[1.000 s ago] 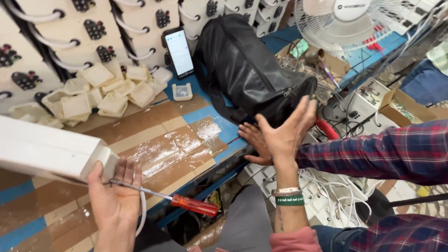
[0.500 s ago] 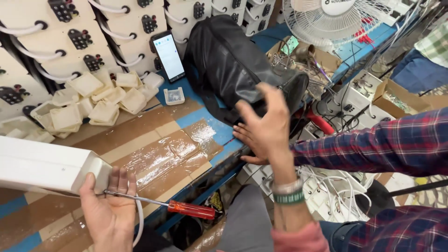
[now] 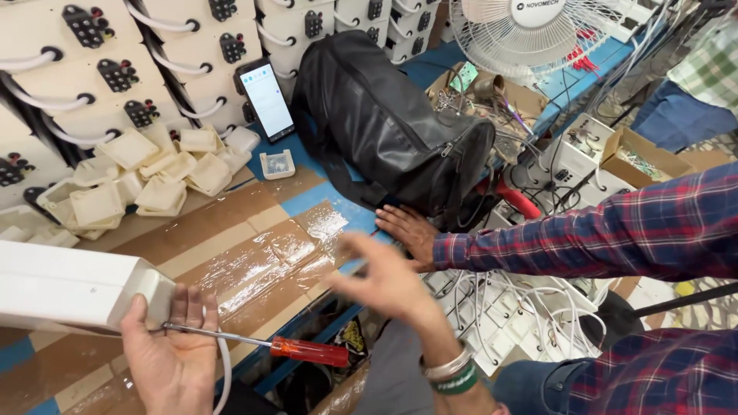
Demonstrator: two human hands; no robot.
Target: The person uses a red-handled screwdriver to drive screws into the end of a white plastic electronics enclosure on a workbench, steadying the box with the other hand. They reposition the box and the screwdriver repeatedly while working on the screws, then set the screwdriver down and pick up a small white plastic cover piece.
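Note:
My left hand (image 3: 173, 353) grips the end of a long white box (image 3: 69, 288) at the lower left. A screwdriver with a red handle (image 3: 307, 351) lies across its fingers, and a white cable runs under the palm. Blurred, my right hand (image 3: 388, 280) hovers over the table's front edge with fingers spread and nothing in it; a green and a metal bangle sit on its wrist. Just behind it, a co-worker's hand (image 3: 407, 230) in a plaid sleeve (image 3: 600, 230) rests flat on the table beside a black bag (image 3: 392, 131).
White socket boxes (image 3: 115, 69) with cables line the back left, with a heap of white plastic covers (image 3: 154, 177) in front. A phone (image 3: 265, 98) leans upright by the bag. A fan (image 3: 523, 31) stands at the back right. White wired units (image 3: 507, 307) lie below the table edge.
My right hand came off the black bag and dropped down and left over the table's front edge. My left hand kept the box and screwdriver. The co-worker's hand stayed put.

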